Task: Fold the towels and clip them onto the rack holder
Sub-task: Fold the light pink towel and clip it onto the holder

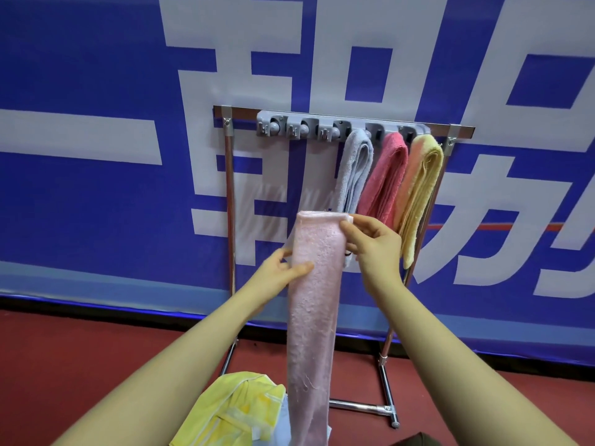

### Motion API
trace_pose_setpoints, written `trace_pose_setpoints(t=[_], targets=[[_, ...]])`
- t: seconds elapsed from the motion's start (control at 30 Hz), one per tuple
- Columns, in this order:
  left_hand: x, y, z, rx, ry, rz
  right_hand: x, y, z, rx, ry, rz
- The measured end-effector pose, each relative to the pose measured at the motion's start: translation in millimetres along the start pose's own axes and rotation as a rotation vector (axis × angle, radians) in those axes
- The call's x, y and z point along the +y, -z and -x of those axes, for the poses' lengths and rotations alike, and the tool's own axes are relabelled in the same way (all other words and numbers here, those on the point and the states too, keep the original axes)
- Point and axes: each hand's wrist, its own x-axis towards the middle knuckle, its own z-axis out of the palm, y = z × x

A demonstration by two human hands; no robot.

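Note:
A long pale pink towel [314, 300], folded into a narrow strip, hangs upright in front of me. My right hand [375, 244] pinches its top right corner. My left hand [280, 268] grips its left edge a little lower, thumb across the front. Behind it stands a metal rack [229, 194] with a grey clip holder [322, 125] along its top bar. Three folded towels hang from the holder's right clips: a light blue towel [355, 169], a dark pink towel [384, 178] and a pale yellow towel [418, 191]. The three left clips hold nothing.
A bright yellow towel [238, 410] lies crumpled at the bottom, over something light blue. The rack's feet [386, 410] rest on a red floor. A big blue and white banner [96, 156] fills the wall right behind the rack.

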Motion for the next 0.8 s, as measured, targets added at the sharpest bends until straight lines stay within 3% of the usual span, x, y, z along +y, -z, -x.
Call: trace_pose_setpoints(t=[0.23,0.37,0.47,0.57,0.8], targets=[[-12.9,-2.4,4.4,0.021,-0.184,-0.037,7.5,0.2,-12.8,0.166,-0.102,-0.065],[-1.4,-4.7,3.2,0.011,-0.215,0.013,15.0,2.8,-20.0,0.225,-0.131,-0.084],[7.6,-6.3,-1.9,0.092,-0.226,-0.038,17.5,5.3,-23.8,0.221,-0.175,-0.062],[23.2,-9.3,-9.5,0.166,-0.233,-0.023,22.9,8.0,-24.8,0.137,-0.197,-0.047],[52.1,-6.5,-28.9,0.209,-0.278,0.0,43.0,9.0,-8.9,-0.229,-0.349,-0.113]])
